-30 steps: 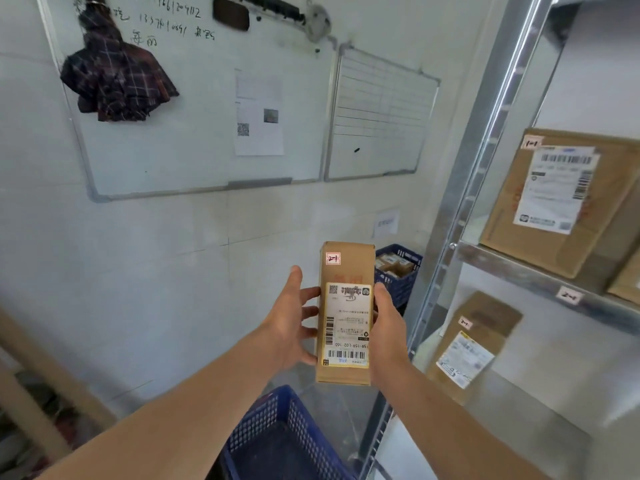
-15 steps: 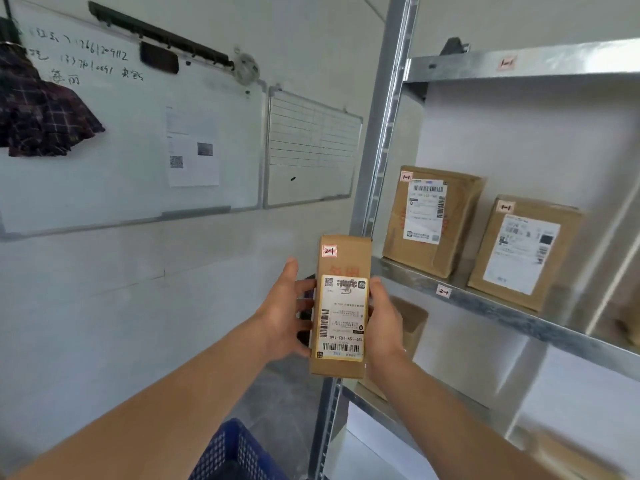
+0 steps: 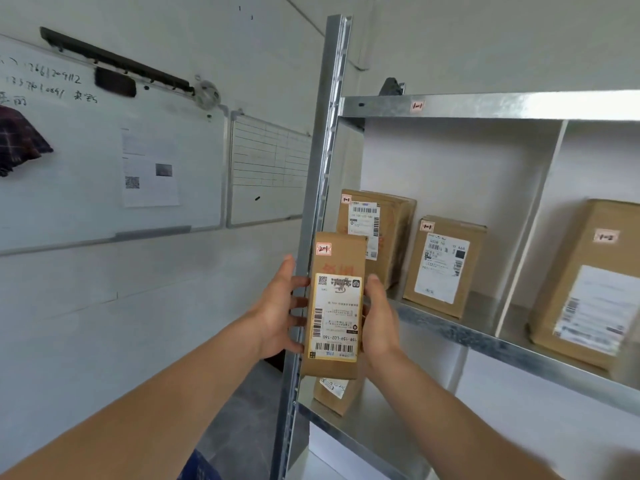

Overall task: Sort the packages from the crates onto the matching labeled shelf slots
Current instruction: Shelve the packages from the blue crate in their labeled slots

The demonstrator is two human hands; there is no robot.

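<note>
The package (image 3: 334, 306) is a tall, narrow carton tagged 2-1 at its top corner. I'm holding it in the air just in front of the rack's upright post (image 3: 322, 168), long axis vertical and label facing me. My left hand (image 3: 277, 310) clasps its left long edge, fingers (image 3: 299, 301) curled onto the side. My right hand (image 3: 379, 317) grips the right edge with the thumb along the front; the rest of that hand is hidden behind the carton.

Up and to the right, the bay under the 1-1 label (image 3: 417, 106) holds two 1-1 boxes (image 3: 445, 265), so I judge that tier wrong. The lower shelf (image 3: 363, 434), below and right of my hands, looks likelier, with one box (image 3: 334, 396) already on it. I can't see that shelf's slot label. My right hand is nearer the rack, so the move would go down and rightward.
</note>
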